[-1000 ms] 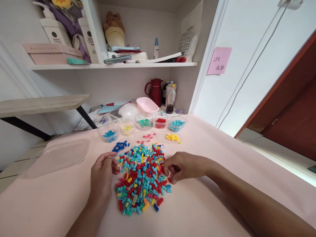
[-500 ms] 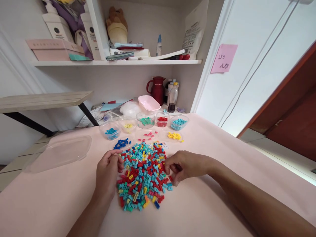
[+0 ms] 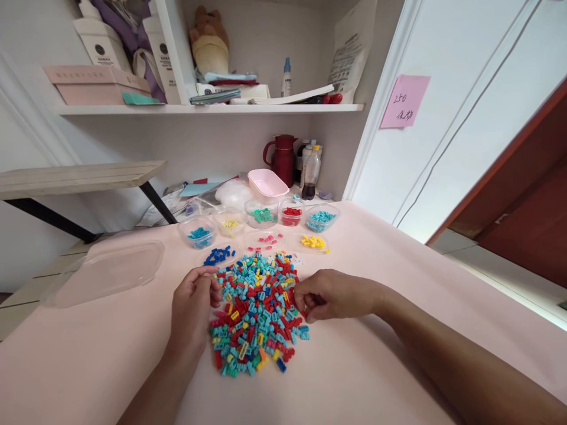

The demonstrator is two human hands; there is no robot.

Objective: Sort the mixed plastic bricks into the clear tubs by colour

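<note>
A heap of small toy building bricks (image 3: pixel 261 313) in red, turquoise, yellow, green and blue lies between my hands on the pink tabletop. My left hand (image 3: pixel 197 298) rests at the heap's left edge, fingers curled and thumb pressed to them; what they hold, if anything, is hidden. On the right edge, my right hand (image 3: pixel 330 295) is bent down with thumb and index finger closed at a red brick (image 3: pixel 305 315), which shows only in part. Behind the heap, dark blue bricks (image 3: pixel 218 255), pink bricks (image 3: pixel 268 239) and yellow bricks (image 3: pixel 313 241) lie sorted on clear shallow lids.
Clear tubs behind hold blue bricks (image 3: pixel 200 237), pale yellow bricks (image 3: pixel 230 224), green bricks (image 3: pixel 262 215), red bricks (image 3: pixel 292 216) and turquoise bricks (image 3: pixel 321 221). A clear lid (image 3: pixel 119 274) lies left. Further back stand a pink basin (image 3: pixel 268 184), red jug (image 3: pixel 283 159) and bottle (image 3: pixel 311 174).
The thumb of my right hand has drawn up toward the index finger at the red brick. My left hand stays almost in place, and the view has shifted slightly.
</note>
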